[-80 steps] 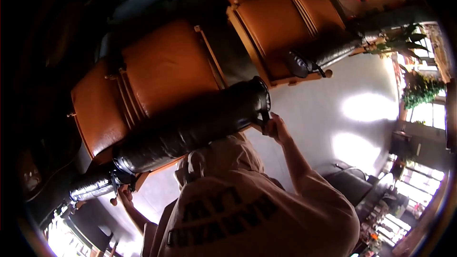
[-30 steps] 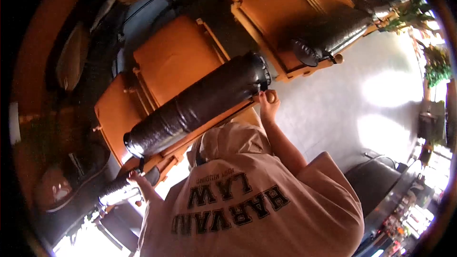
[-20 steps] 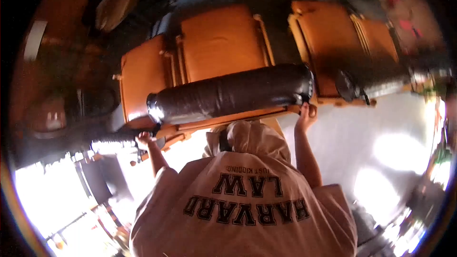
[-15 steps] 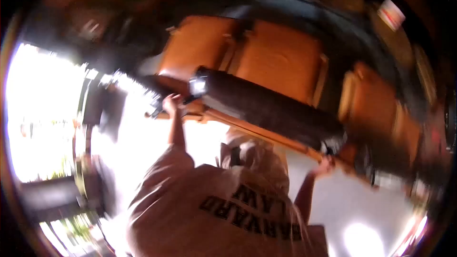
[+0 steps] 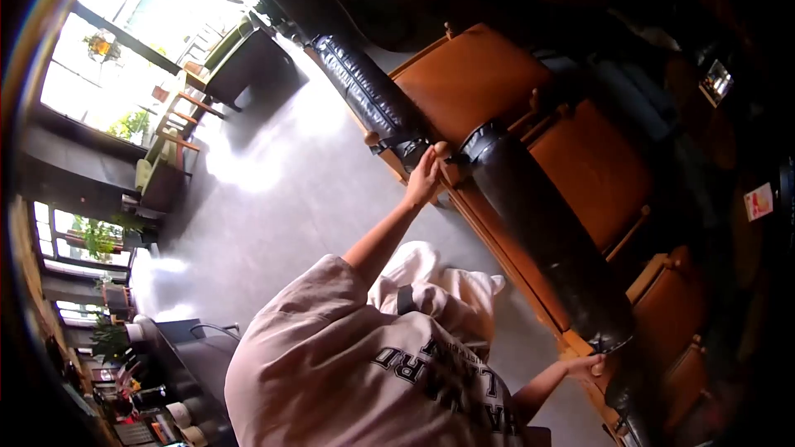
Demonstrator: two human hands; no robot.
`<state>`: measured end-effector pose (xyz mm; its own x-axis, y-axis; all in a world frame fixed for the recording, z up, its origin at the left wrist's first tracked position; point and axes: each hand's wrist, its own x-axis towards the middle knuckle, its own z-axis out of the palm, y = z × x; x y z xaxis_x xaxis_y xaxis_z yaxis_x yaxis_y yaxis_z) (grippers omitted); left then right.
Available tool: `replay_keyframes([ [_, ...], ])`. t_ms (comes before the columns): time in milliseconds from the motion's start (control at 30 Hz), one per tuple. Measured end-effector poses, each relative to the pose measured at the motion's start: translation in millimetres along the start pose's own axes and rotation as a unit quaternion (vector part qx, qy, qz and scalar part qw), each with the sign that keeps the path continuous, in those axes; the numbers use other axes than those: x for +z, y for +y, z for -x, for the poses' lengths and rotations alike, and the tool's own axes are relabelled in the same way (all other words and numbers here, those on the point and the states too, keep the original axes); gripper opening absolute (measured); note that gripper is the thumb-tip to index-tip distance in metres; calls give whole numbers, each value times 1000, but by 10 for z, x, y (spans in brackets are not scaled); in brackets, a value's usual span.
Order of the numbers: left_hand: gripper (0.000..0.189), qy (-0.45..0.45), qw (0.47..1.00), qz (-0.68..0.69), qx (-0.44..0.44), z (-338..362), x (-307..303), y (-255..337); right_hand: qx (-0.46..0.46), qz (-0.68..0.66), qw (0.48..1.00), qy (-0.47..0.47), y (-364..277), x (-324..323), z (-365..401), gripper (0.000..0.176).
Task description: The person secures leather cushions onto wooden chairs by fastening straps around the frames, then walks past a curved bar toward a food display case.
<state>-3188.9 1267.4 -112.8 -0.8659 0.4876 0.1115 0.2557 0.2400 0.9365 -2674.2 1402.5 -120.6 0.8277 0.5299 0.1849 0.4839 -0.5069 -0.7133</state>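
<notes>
Though tilted hard to one side, gives a fair look from the head view. Leans over a long wooden sofa running from the upper middle down to the lower right. Handles a black bolster at both ends, laid slantwise along the sofa's front rail, against the orange seat cushions. Reaches with the left hand, on a bare forearm, to the bolster's upper end. Closes the fingers there, right where the strapped end of the roll meets the rail. Touches the bolster's lower end with the right hand, near the bottom right corner. Cannot tell whether shut or spread: too small, too shadowed. Wears a pale sweatshirt with dark block letters, filling the bottom middle. Has a second black bolster just beyond the left hand, nearly end to end with the first, running up toward the top. Has pale grey floor to the left of both arms, washed with glare. Has tall windows at the upper left, very bright, with green plants showing near them. Has a dark armchair near the windows, well apart from the sofa's held bolster. Has deep shadow along the right edge, with details there too dark to make out.
</notes>
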Motion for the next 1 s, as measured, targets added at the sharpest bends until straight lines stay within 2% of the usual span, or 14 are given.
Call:
replay_keyframes([
  [167,39,-90,985,150,-2,344,-409,100,140,-250,931,-226,183,338,1328,58],
  [200,40,-105,990,87,19,386,-592,161,130,-282,917,-250,314,475,1602,56],
  [300,40,-127,989,67,23,510,-1260,193,-18,-198,913,-355,95,257,3075,57],
  [367,39,-161,987,15,-20,664,-1910,248,-120,-232,844,-468,685,700,3890,59],
  [467,38,-54,994,-46,87,806,-2543,-233,-57,-252,714,-651,-70,-169,5191,58],
  [500,36,-51,998,-6,26,850,-2700,-342,-23,-234,674,-700,-503,-685,5482,55],
  [600,28,-51,976,155,-146,924,-3181,-562,-203,-202,609,-740,-870,-1117,5955,50],
  [667,26,-68,967,202,-137,899,-3269,-761,-222,-201,613,-731,-884,-1041,6111,46],
  [733,24,-87,954,258,-128,829,-3226,-890,-99,-211,608,-759,-975,-1021,6170,43],
  [767,24,-98,949,264,-140,787,-3194,-951,24,-145,616,-774,-1087,-1129,6108,38],
  [800,24,-107,945,269,-150,708,-3179,-935,7,-149,620,-770,-905,-893,6100,28],
  [867,24,-154,941,258,-159,495,-3201,-829,235,-77,547,-800,-907,-721,6028,17],
  [933,24,-181,955,201,-123,232,-3240,-877,482,-103,457,-740,-952,-660,6057,15],
  [1000,24,-182,974,89,-101,-94,-3321,-956,543,-105,480,-681,-934,-490,6207,13],
])
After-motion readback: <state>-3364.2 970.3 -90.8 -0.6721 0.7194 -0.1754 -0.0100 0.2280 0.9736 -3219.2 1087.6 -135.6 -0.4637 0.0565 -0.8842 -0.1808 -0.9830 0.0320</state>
